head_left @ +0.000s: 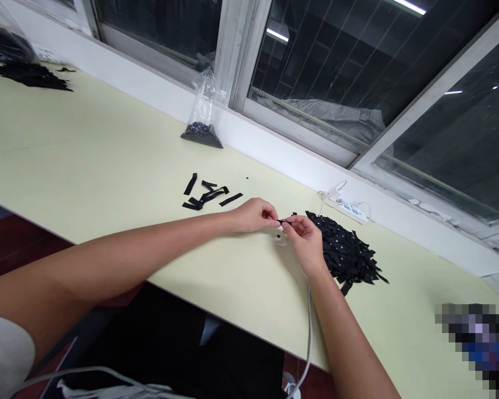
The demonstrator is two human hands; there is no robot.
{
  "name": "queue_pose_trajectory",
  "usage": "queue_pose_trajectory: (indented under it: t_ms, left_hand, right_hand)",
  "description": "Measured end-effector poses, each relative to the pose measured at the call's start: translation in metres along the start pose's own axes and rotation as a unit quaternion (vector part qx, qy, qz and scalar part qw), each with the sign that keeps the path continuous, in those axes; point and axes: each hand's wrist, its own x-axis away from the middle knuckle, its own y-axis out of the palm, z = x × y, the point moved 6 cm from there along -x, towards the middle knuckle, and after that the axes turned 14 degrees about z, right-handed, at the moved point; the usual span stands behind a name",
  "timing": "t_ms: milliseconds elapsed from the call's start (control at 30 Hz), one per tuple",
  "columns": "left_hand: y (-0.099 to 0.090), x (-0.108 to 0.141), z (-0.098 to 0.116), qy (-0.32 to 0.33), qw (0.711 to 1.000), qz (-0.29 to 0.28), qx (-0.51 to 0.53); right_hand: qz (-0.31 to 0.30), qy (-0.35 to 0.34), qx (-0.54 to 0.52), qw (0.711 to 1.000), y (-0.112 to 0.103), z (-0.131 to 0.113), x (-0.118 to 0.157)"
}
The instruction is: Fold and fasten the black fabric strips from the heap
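Between the fingertips of my two hands is a small black fabric strip (280, 221), mostly hidden by the fingers. My left hand (255, 214) pinches its left end, and my right hand (304, 239) pinches it from the right. A small black ring-like piece (278, 236) lies on the table just below the fingertips. Beside my right hand is a heap of black strips (349, 249), several with small shiny spots. Several loose black strips (212, 194) are scattered past my left hand.
A clear plastic bag (203, 122) with small dark pieces stands by the wall. Another bag (8, 39) and dark strips (33, 76) lie far left. A power strip (349, 209) sits behind the heap. A white cable (310, 327) crosses the table's front edge under my right arm.
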Motion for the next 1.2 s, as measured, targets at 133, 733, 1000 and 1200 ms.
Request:
queue_pose_trajectory:
  t_ms: [133,733,1000,1200]
  left_hand:
    - [0.0000,-0.0006,-0.0033,-0.003,1.000,0.005,-0.010]
    - [-0.0058,-0.0037,0.0009,0.051,0.994,0.085,-0.051]
    - [-0.0054,-0.0021,0.0026,0.049,0.995,0.087,-0.032]
    - [-0.0070,-0.0041,0.0013,0.047,0.995,0.085,-0.017]
  right_hand:
    - [-0.009,0.007,-0.005,1.000,0.0016,0.0002,0.0005]
    - [0.002,0.005,-0.002,1.000,0.0021,0.0005,-0.0004]
    - [-0.008,0.001,0.005,1.000,0.0024,0.0011,-0.0001]
    - [-0.007,-0.010,0.026,1.000,0.0013,0.0005,0.0008]
